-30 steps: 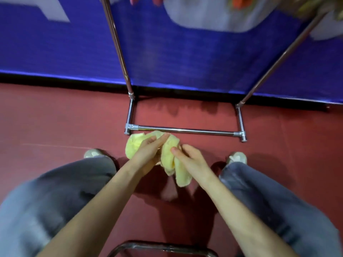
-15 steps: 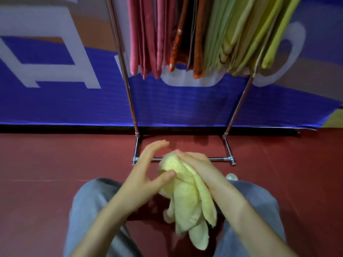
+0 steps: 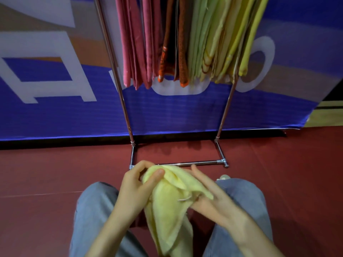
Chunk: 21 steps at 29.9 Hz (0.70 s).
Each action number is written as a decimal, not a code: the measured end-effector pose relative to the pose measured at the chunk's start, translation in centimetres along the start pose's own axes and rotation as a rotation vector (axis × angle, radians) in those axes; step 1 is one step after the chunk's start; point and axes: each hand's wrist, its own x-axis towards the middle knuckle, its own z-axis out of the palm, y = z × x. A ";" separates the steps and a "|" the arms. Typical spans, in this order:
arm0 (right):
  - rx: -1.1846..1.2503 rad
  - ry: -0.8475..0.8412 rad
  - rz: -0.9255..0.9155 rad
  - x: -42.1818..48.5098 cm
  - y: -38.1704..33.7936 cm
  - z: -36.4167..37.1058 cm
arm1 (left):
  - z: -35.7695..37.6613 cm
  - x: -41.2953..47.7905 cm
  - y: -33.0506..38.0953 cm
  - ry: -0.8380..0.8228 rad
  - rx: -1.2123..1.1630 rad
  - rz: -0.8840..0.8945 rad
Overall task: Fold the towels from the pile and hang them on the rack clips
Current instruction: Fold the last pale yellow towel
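A pale yellow towel (image 3: 167,210) hangs bunched between my hands, above my knees. My left hand (image 3: 135,190) pinches its upper left edge, thumb on top of the cloth. My right hand (image 3: 209,197) lies under the towel's right side with its fingers spread, and a flap is draped over them. The towel's lower end drops out of the frame at the bottom. The metal rack (image 3: 221,115) stands straight ahead. Several pink, orange and yellow-green towels (image 3: 185,43) hang from it, and its clips are out of view above.
The rack's base bar (image 3: 200,162) lies on the dark red floor just beyond my hands. A blue and white banner (image 3: 74,112) runs along the wall behind it. My grey trouser legs (image 3: 96,216) fill the lower corners, and a shoe tip (image 3: 224,176) shows at right.
The view has tilted up, so the hanging towels fill the top. The yellow towel has come up off the floor and hangs longer. My left thumb now presses on its top edge.
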 end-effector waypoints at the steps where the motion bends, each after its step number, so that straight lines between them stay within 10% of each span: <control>1: 0.030 -0.050 -0.049 -0.7 0.2 -0.3 | -0.1 -0.1 0.0 0.013 -0.003 -0.023; 21: -0.415 0.296 -0.257 0.1 0.8 1.5 | 0.4 -1.6 0.5 -0.276 -0.188 0.024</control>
